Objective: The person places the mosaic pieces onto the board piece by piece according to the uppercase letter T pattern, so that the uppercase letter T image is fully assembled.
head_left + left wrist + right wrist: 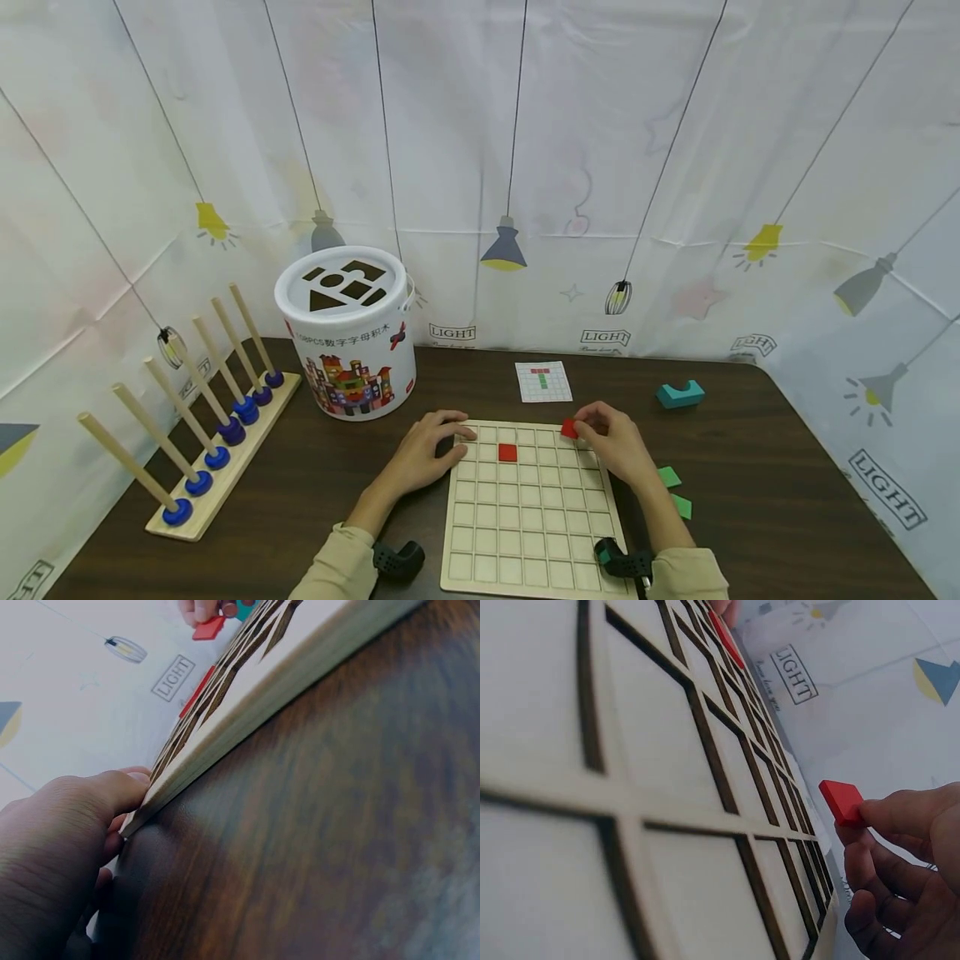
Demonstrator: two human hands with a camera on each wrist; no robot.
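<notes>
A wooden grid board (529, 517) with square cells lies on the dark table. One red square tile (507, 452) sits in a cell near its far left. My left hand (427, 454) holds the board's far left corner, thumb at the side edge and fingers at the far edge; the left wrist view shows the thumb (120, 791) against that corner. Above the far right of the board, my right hand (618, 442) pinches a second red square tile (843, 802) between thumb and fingers. In the right wrist view this tile is raised, apart from the board.
A card with a coloured grid pattern (543, 382) lies beyond the board. Green tiles (681, 506) lie right of the right forearm, a teal curved block (680, 395) farther back. At left stand a white bucket (352, 333) and a wooden peg rack (247, 454) with blue rings.
</notes>
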